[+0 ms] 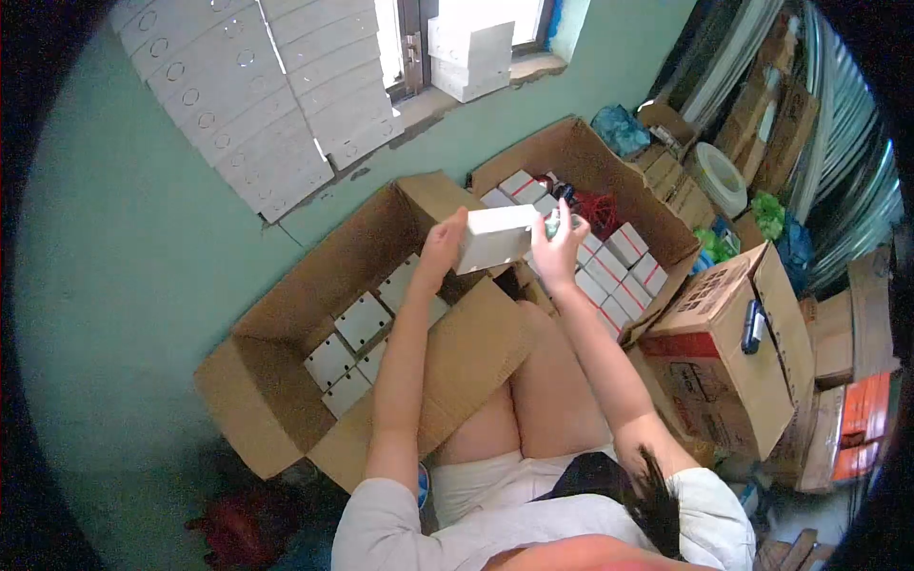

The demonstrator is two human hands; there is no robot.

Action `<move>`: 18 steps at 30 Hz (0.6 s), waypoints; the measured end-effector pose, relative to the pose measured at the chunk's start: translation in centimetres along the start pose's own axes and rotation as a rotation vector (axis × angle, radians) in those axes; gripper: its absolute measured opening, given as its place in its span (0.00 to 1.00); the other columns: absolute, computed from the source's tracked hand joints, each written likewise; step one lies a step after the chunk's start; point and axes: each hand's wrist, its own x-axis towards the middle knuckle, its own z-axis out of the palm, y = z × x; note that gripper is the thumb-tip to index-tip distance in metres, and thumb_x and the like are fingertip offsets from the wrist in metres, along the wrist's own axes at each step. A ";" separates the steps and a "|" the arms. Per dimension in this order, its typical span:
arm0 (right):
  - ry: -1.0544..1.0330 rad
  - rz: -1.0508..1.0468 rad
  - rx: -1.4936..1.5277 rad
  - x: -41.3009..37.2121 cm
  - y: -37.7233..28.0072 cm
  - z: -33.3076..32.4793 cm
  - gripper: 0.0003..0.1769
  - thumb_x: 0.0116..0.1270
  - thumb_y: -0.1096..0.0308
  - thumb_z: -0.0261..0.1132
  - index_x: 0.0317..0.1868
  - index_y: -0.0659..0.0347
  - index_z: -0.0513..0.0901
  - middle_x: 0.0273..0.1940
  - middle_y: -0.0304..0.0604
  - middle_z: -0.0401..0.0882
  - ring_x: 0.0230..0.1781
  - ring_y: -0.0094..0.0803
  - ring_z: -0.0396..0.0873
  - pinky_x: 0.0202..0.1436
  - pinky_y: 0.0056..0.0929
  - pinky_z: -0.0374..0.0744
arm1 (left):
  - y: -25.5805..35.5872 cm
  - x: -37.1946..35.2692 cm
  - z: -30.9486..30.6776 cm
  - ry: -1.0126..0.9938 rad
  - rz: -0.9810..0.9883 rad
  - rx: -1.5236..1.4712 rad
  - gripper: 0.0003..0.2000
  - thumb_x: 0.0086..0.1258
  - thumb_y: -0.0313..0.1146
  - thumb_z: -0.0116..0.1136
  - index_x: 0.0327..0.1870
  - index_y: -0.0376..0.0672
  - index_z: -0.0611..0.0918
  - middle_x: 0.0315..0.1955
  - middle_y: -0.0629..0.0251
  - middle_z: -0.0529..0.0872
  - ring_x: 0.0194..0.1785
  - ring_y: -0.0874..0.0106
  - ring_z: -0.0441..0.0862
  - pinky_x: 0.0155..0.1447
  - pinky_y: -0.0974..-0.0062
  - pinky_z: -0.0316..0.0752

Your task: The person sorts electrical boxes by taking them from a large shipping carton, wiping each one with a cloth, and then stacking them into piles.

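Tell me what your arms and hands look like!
My left hand and right hand are bare, without gloves. The left sleeve and right sleeve are short, loose and whitish. I can see no watch or bracelet on either wrist.

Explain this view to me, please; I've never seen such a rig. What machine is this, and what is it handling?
There is no machine: these are a person's bare hands, seen from above in one picture by a camera on that person's head. The left hand holds a white box by one end. The right hand is at its other end; what its fingertips hold there is too small to name. Below are two open cartons: the left carton holds white pieces with dark marks, the right carton small white boxes with red stripes.
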 end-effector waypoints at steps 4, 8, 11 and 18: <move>0.119 -0.312 0.038 -0.1 -3.4 -1.0 0.36 0.67 0.67 0.52 0.73 0.72 0.55 0.57 0.68 0.60 0.57 0.55 0.64 0.69 0.48 0.60 | -1.1 1.4 1.5 0.333 0.309 -0.057 0.22 0.78 0.45 0.49 0.22 0.43 0.67 0.21 0.82 0.63 0.27 0.86 0.58 0.29 0.78 0.55; -0.063 -0.485 0.197 -2.0 -6.5 -0.1 0.36 0.66 0.70 0.56 0.70 0.74 0.51 0.55 0.59 0.66 0.56 0.48 0.66 0.66 0.45 0.63 | -3.6 0.4 0.6 0.461 0.367 0.062 0.21 0.77 0.46 0.50 0.28 0.37 0.79 0.22 0.77 0.75 0.26 0.81 0.70 0.32 0.77 0.67; -0.065 -0.587 0.167 -3.1 -6.9 2.4 0.27 0.60 0.76 0.69 0.58 0.67 0.68 0.52 0.53 0.72 0.51 0.50 0.74 0.59 0.39 0.71 | -3.4 -0.1 0.5 0.512 0.314 -0.060 0.24 0.77 0.48 0.49 0.25 0.37 0.80 0.20 0.75 0.76 0.26 0.81 0.70 0.31 0.76 0.66; 0.098 -0.573 -0.130 -1.7 -4.9 0.7 0.17 0.57 0.78 0.69 0.48 0.58 0.84 0.49 0.46 0.81 0.49 0.45 0.77 0.54 0.39 0.75 | -3.8 -0.7 1.1 0.510 0.379 0.070 0.28 0.78 0.48 0.48 0.16 0.38 0.70 0.14 0.76 0.67 0.21 0.82 0.63 0.26 0.73 0.58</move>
